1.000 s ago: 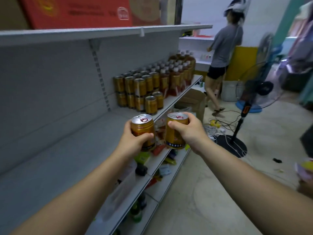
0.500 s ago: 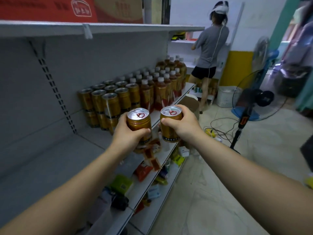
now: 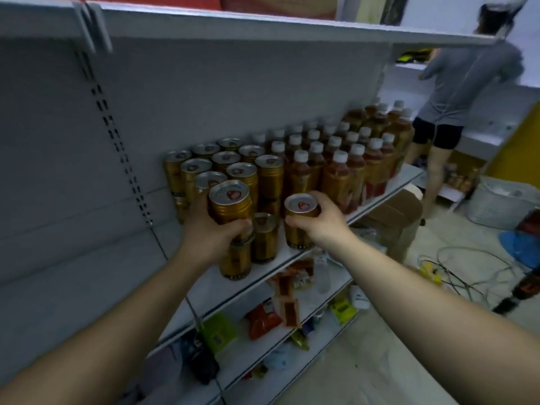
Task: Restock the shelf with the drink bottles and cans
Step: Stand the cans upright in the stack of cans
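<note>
My left hand (image 3: 209, 236) grips a gold can (image 3: 230, 203), held just above another gold can (image 3: 235, 261) that stands near the front of the white shelf (image 3: 210, 287). My right hand (image 3: 320, 222) grips a second gold can (image 3: 299, 226) at the shelf's front edge; whether its base touches the shelf I cannot tell. One more single can (image 3: 265, 236) stands between the two. Behind them are stacked gold cans (image 3: 228, 168) and, to their right, several rows of white-capped tea bottles (image 3: 336, 162).
The left stretch of the shelf is bare. The shelf below (image 3: 306, 311) holds scattered snack packets. A cardboard box (image 3: 394, 211) sits on the floor by the shelf end. Another person (image 3: 455, 92) stands at the far shelves. Cables (image 3: 455, 267) and a fan base lie on the floor.
Both hands have carried their cans forward to the shelf's stacked cans. The left can now hovers over a standing can and the right can is down at the shelf's front edge.
</note>
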### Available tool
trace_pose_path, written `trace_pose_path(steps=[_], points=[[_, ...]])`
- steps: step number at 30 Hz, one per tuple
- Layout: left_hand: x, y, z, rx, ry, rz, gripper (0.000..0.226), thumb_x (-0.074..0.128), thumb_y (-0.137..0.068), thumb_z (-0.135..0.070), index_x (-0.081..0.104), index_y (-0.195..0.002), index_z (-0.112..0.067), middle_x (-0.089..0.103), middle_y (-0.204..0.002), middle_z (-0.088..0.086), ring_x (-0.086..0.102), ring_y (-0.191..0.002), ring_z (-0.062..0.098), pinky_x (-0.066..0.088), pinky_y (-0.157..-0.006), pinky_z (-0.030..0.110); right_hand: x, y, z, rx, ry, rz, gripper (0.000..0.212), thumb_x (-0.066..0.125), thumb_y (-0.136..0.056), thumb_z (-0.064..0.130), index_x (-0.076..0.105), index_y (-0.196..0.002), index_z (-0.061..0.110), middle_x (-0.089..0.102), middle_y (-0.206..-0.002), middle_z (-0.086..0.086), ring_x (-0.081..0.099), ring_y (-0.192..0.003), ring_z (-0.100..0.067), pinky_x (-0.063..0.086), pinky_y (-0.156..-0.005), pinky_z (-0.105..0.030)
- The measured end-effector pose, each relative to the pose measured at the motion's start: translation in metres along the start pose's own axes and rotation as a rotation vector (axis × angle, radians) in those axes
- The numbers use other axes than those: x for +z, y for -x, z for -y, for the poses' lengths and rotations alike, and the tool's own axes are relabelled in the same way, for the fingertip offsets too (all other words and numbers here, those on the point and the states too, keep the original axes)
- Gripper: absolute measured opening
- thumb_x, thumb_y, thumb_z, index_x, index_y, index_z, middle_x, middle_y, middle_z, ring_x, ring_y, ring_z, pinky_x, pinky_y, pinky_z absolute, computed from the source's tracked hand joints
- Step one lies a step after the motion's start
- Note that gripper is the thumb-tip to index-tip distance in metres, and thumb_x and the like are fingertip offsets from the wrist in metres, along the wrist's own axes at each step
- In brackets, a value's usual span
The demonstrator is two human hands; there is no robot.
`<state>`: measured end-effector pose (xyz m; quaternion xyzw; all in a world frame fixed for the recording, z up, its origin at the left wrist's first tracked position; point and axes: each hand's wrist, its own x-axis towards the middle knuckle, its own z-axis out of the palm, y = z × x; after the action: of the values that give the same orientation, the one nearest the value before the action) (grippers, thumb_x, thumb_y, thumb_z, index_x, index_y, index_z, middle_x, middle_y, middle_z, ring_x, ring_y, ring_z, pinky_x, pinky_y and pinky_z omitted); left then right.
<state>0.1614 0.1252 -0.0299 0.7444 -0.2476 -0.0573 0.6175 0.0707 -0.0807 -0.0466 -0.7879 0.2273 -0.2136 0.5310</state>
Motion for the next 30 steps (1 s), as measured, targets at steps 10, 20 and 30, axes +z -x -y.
trace_pose_path(steps=[10, 20, 30], points=[[0.035, 0.023, 0.0, -0.092, -0.102, -0.381, 0.066, 0.083, -0.064, -0.014, 0.046, -0.109, -0.045, 0.059, -0.099, -0.025, 0.057, -0.085, -0.013, 0.045, -0.068, 0.012, 0.009, -0.068, -0.056, -0.036, 0.038, 0.353, 0.064, 0.084, -0.067, 0.033, 0.052, -0.121, 0.028, 0.058, -0.104, 0.014, 0.057, -0.097, -0.008, 0.044, -0.077, -0.026], [0.053, 0.023, 0.012, -0.097, -0.173, -0.454, 0.077, 0.079, -0.071, -0.014, 0.033, -0.13, -0.036, 0.053, -0.113, -0.018, 0.052, -0.094, -0.017, 0.043, -0.072, 0.007, 0.012, -0.075, -0.061, -0.152, 0.119, 0.454, 0.067, 0.079, -0.075, 0.031, 0.043, -0.131, 0.028, 0.047, -0.105, 0.02, 0.047, -0.101, -0.006, 0.037, -0.078, -0.017], [0.051, 0.023, 0.027, -0.196, -0.23, -0.384, 0.09, 0.081, -0.069, -0.012, 0.024, -0.135, -0.033, 0.049, -0.112, -0.018, 0.053, -0.096, -0.012, 0.043, -0.073, 0.008, 0.003, -0.083, -0.036, -0.283, 0.413, 0.508, 0.084, 0.075, -0.075, 0.046, 0.034, -0.143, 0.021, 0.04, -0.142, -0.006, 0.042, -0.128, -0.025, 0.036, -0.098, -0.031]])
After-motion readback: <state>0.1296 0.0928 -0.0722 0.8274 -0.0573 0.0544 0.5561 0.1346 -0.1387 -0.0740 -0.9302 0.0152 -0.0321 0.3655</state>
